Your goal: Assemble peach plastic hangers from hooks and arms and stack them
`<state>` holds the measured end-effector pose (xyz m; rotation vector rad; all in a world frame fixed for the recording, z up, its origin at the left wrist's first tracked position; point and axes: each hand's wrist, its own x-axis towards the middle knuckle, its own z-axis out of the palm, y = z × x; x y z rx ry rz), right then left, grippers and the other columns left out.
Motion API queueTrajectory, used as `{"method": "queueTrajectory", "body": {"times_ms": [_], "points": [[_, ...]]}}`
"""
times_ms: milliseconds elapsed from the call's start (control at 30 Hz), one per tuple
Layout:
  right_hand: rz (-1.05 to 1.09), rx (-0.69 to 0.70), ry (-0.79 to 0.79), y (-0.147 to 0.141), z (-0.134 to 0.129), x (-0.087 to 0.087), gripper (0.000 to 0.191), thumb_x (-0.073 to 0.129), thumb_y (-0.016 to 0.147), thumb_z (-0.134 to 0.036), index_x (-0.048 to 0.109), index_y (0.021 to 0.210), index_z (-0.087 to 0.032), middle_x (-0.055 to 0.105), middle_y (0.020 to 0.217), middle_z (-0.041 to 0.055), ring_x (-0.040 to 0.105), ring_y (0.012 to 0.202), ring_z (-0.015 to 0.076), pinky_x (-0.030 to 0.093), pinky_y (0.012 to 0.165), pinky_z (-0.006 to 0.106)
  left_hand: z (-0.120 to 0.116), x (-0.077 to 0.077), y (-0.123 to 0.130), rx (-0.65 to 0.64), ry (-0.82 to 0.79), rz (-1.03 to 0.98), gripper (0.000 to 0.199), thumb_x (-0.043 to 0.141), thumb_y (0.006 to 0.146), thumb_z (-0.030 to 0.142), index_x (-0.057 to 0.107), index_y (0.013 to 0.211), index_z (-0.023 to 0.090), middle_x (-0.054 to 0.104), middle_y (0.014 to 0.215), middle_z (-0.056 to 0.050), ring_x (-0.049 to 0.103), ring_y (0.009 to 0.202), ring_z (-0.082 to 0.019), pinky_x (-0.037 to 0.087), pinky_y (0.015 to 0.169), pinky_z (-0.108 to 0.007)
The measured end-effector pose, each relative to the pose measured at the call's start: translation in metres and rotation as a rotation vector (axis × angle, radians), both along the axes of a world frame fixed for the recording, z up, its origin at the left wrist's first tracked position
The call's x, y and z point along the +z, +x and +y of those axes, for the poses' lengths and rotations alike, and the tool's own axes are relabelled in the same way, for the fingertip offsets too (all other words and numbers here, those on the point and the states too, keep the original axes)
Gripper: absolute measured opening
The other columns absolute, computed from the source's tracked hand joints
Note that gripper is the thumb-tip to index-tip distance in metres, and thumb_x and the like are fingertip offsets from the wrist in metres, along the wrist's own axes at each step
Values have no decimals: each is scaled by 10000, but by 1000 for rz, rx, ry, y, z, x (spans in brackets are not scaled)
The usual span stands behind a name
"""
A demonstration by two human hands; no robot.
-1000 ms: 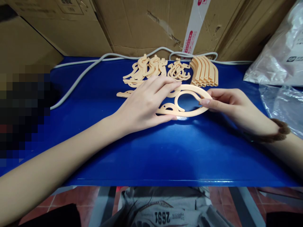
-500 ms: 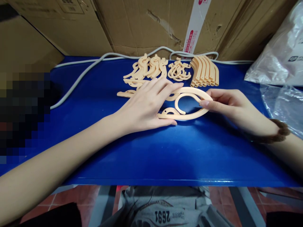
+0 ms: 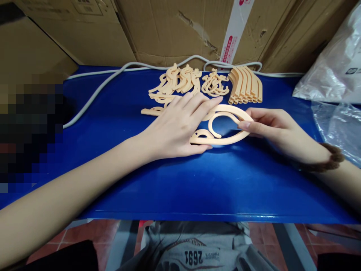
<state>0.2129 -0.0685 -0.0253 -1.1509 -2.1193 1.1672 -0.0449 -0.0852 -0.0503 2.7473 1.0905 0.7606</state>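
Observation:
A cream plastic folding clothes hanger (image 3: 228, 140) lies folded between my hands, its two curved arms meeting at the right and its hook (image 3: 212, 124) curled inside them. My left hand (image 3: 176, 128) spans the left ends of both arms from above, thumb along the near arm and fingers over the far one. At the right end, my right hand (image 3: 266, 122) pinches the joint between thumb and fingers. Part of the far arm is hidden under my left hand. Other cream hanger parts (image 3: 152, 111) lie just behind my left hand, partly covered by it.
Along the back of the blue table (image 3: 197, 184) lie piles of curved pieces (image 3: 172, 79), loose hooks (image 3: 214, 83) and stacked hanger arms (image 3: 246, 86). A white cable (image 3: 93, 96) runs behind them. Cardboard boxes (image 3: 169, 30) stand at the back, with a plastic bag (image 3: 329, 64) at right.
My hands keep their hold on the hanger, which has barely moved. The view has shifted very slightly.

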Motion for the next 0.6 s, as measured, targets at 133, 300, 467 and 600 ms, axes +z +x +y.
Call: {"method": "queueTrajectory", "body": {"times_ms": [133, 300, 467, 600], "points": [[8, -9, -6, -1, -1, 0, 354, 641, 890, -480, 533, 692, -208, 412, 636, -28, 332, 546, 101, 250, 451, 255, 0, 0, 0, 13, 74, 61, 845, 745, 759, 428, 368, 1476, 185, 504, 1391, -168, 456, 1291, -425, 320, 1102, -561], [38, -29, -54, 0, -2, 0, 359, 662, 882, -473, 532, 695, -197, 398, 655, -24, 319, 576, 97, 225, 476, 264, 0, 2, -2, 2, 192, 140, 844, 666, 807, 494, 342, 1499, 136, 516, 1401, -184, 484, 1282, -423, 343, 1075, -551], [65, -38, -89, 1, -3, 0, 375, 671, 877, -487, 522, 688, -199, 386, 664, -14, 332, 593, 104, 219, 502, 280, -2, 4, 0, 24, 273, 237, 807, 565, 886, 499, 315, 1498, 36, 505, 1415, -239, 500, 1271, -427, 369, 1044, -554], [80, -33, -110, 2, -2, 1, 372, 683, 866, -489, 531, 684, -202, 381, 657, -15, 323, 585, 103, 200, 503, 287, -2, 2, 0, 27, 307, 233, 823, 534, 910, 526, 293, 1508, 14, 517, 1404, -249, 519, 1255, -414, 413, 1012, -532]]}}
